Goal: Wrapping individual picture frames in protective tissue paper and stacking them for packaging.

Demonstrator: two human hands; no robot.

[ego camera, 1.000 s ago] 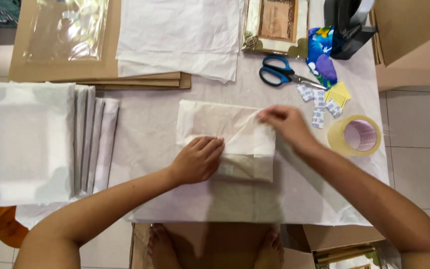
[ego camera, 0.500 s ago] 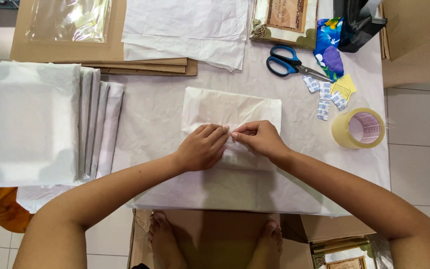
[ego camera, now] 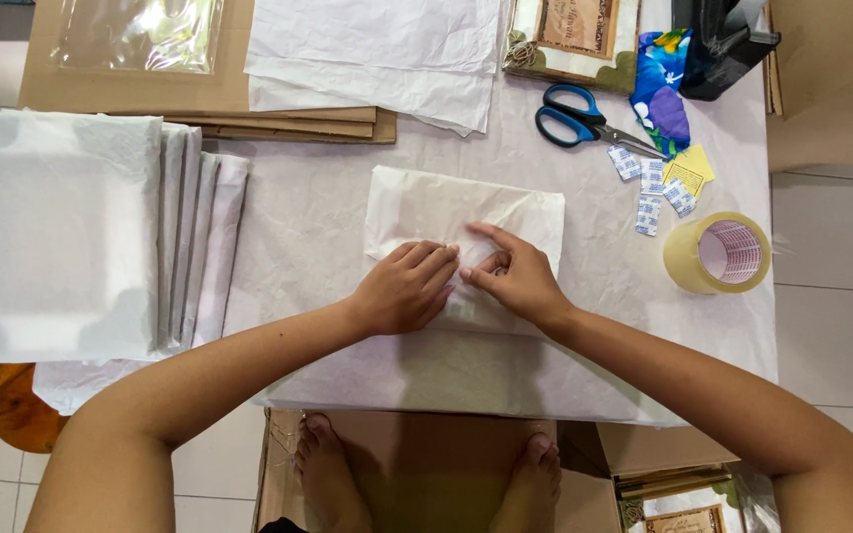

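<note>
While both hands, left hand (ego camera: 405,287) and right hand (ego camera: 508,277), pressed flat with nothing clasped, the white tissue-wrapped flat parcel (ego camera: 466,222) looked light, crinkly and tear-prone, best held by its stiffer edges.

A paper-wrapped parcel (ego camera: 466,227) lies at the middle of the table (ego camera: 308,237), with the left hand (ego camera: 405,288) and right hand (ego camera: 515,281) side by side on its near half. A stack of wrapped parcels (ego camera: 61,237) sits at the left edge. The tape roll (ego camera: 718,253) stands near the right edge, small sachets (ego camera: 652,188) between it and the scissors (ego camera: 584,116) behind. Paper sheets (ego camera: 377,49) lie on flat cardboard (ego camera: 249,114) at the far edge.
</note>
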